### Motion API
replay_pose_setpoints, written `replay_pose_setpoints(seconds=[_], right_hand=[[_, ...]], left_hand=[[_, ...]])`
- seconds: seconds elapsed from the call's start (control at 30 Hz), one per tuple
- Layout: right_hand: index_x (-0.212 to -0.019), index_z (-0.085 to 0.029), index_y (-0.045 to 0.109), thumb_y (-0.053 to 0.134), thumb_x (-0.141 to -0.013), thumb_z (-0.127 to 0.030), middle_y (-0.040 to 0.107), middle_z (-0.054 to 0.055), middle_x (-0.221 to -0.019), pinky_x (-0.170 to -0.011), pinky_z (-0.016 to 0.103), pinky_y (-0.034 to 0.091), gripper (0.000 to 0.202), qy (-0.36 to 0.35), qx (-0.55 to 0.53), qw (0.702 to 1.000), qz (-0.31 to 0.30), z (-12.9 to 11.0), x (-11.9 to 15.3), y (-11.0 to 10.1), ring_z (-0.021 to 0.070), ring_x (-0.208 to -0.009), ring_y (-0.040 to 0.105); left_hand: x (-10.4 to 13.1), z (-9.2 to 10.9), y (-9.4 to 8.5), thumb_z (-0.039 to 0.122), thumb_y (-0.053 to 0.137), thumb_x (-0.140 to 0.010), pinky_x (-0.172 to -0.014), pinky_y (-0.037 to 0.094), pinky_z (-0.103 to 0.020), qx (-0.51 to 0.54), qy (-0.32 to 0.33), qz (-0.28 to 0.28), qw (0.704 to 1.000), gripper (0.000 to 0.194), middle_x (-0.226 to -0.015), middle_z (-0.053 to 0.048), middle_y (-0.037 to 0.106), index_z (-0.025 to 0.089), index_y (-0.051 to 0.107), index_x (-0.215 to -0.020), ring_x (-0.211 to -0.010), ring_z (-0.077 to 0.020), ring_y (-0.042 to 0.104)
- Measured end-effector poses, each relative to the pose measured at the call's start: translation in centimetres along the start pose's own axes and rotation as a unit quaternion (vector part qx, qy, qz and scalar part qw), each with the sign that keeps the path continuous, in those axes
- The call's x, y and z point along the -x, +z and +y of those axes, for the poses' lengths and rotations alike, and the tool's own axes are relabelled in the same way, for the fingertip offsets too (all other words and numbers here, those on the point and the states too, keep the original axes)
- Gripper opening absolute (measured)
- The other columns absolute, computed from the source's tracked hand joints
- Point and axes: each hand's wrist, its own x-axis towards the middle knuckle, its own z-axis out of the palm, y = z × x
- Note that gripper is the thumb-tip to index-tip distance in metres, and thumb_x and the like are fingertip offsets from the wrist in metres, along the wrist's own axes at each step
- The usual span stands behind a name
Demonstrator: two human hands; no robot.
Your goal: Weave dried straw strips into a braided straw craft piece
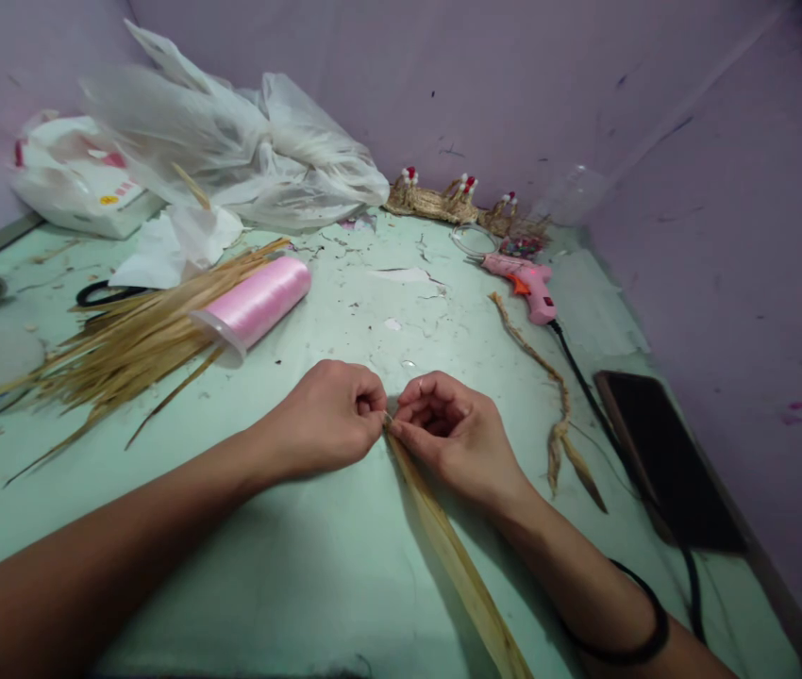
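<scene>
Head view: your right hand [454, 438] pinches the narrow end of the dried husk strip [444, 539] over the counter [266, 585]; your left hand [334, 415] has its fingers pressed together beside it, their hold obscured. Working the tip appears in hand; the next move seems to need fine fingertip control. The strip looks papery, tapering; the thread spool [259, 302] is glossy, cylindrical.
</scene>
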Motion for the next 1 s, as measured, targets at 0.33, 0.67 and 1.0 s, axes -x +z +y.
replay_pose_setpoints(seconds=[0.33,0.67,1.0], right_hand=[[-0.068,-0.015,0.065,0.061,-0.065,-0.016,0.065,0.002,-0.062,-0.053,0.024,0.047,0.005,0.027,0.037,0.999,-0.005,-0.08,0.09,-0.20,0.0115,-0.056,0.058],[-0.064,-0.014,0.064,0.059,-0.062,-0.015,0.063,0.002,-0.058,-0.047,0.023,0.040,0.006,0.034,0.074,0.997,-0.004,-0.16,0.18,-0.07,0.0101,-0.049,0.051],[-0.060,-0.016,0.059,0.053,-0.061,-0.011,0.056,-0.001,-0.054,-0.044,0.021,0.037,0.008,0.012,0.077,0.997,0.024,0.14,-0.04,0.23,0.0080,-0.047,0.046]], left_hand=[[-0.18,0.18,-0.09,0.019,0.047,-0.064,-0.044,0.031,-0.020,-0.003,-0.003,0.000,1.000,0.013,-0.052,0.002,0.051,0.015,0.059,-0.063,-0.049,-0.0087,0.043],[-0.06,-0.06,0.01,0.018,0.046,-0.064,-0.044,0.032,-0.020,-0.002,0.007,0.004,1.000,0.013,-0.053,0.002,0.053,0.016,0.059,-0.063,-0.049,-0.0088,0.043],[-0.06,0.29,-0.12,0.019,0.047,-0.065,-0.045,0.032,-0.020,0.002,0.002,0.005,1.000,0.012,-0.053,0.002,0.052,0.016,0.058,-0.062,-0.049,-0.0088,0.043]])
